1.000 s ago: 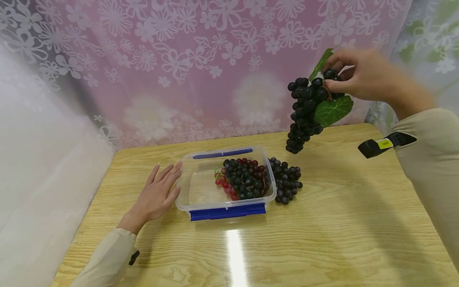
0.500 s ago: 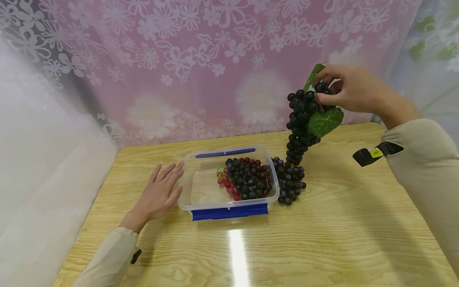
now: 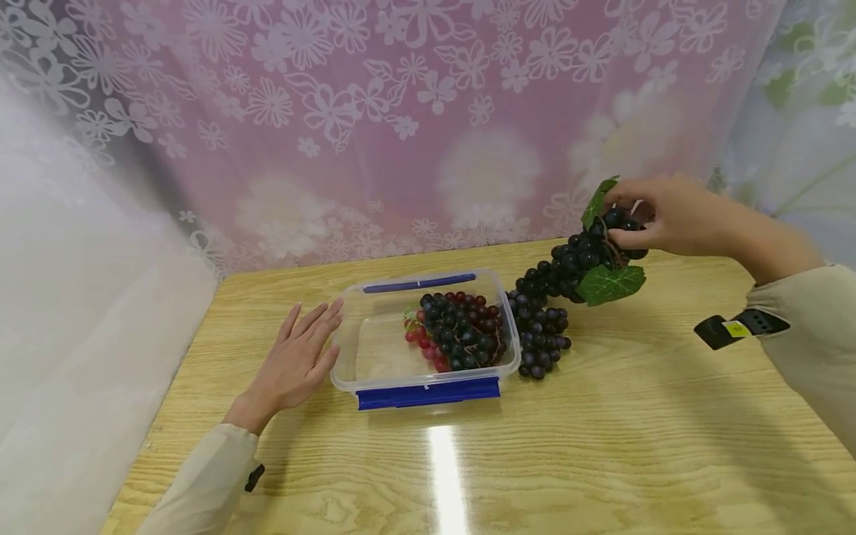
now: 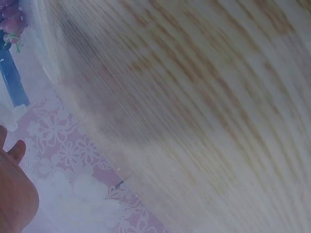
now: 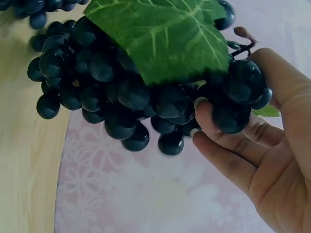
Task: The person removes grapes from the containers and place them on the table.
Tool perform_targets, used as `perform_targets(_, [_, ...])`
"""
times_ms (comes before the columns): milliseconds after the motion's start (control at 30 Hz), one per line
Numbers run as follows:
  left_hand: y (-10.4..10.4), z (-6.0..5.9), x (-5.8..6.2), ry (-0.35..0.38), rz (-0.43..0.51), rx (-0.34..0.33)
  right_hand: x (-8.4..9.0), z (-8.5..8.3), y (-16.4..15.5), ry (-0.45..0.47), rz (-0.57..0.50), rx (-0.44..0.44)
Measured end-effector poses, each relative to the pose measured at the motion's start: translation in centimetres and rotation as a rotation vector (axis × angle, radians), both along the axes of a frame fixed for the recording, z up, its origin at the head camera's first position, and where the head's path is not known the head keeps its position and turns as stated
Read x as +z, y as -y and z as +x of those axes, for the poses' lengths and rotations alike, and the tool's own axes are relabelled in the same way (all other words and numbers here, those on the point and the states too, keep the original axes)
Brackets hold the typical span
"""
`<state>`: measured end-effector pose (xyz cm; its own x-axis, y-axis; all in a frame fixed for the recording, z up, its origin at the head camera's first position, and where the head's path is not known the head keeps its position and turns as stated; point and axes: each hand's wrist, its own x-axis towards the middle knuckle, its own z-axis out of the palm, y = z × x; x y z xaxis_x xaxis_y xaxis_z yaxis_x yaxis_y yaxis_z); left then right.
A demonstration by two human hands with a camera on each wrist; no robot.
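Note:
My right hand (image 3: 658, 215) pinches the stem end of a dark grape bunch (image 3: 568, 266) with green leaves (image 3: 610, 284). The bunch slants down to the left, and its lower end touches another dark bunch (image 3: 540, 338) lying on the table beside the box. In the right wrist view my fingers (image 5: 228, 145) curl round the top grapes (image 5: 121, 92) under a leaf (image 5: 160, 34). A clear plastic box (image 3: 374, 349) with blue clips holds dark and red grapes (image 3: 455, 334). My left hand (image 3: 294, 364) lies flat on the table, fingertips against the box's left wall.
The wooden table (image 3: 602, 446) runs to a pink flowered curtain (image 3: 401, 111) at the back and a white cloth wall (image 3: 67, 334) on the left. The left wrist view shows blurred table wood (image 4: 194, 97) and a blue clip (image 4: 12, 82).
My right hand has come down and slightly right with the leafed bunch, from hanging high to resting its tip on the table bunch. The left hand has stayed put.

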<state>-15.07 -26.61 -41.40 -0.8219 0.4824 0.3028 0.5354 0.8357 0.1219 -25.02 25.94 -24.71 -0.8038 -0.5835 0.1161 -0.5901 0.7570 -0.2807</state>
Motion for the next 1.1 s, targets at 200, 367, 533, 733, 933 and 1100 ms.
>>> perform_targets(200, [0.0, 0.0, -0.1, -0.005, 0.003, 0.002, -1.3, 1.1, -0.4, 0.066, 0.014, 0.014])
perform_targets(367, [0.0, 0.1, -0.1, -0.008, 0.011, -0.001, -2.3, 2.2, -0.1, 0.065, 0.040, 0.053])
perform_targets(533, [-0.1, 0.0, -0.1, -0.017, 0.021, -0.002, -2.9, 3.4, 0.3, 0.071, 0.098, 0.104])
perform_targets(733, [-0.1, -0.1, -0.3, -0.019, 0.031, -0.002, -3.4, 4.8, 1.3, 0.150, 0.146, 0.148])
perform_targets(933, [-0.1, -0.1, -0.4, -0.026, 0.037, -0.009, -4.3, 6.0, 1.9, 0.248, 0.190, 0.184])
perform_targets(1100, [-0.1, -0.1, -0.4, -0.026, 0.042, -0.009, -5.1, 7.2, 2.4, 0.307, 0.249, 0.216])
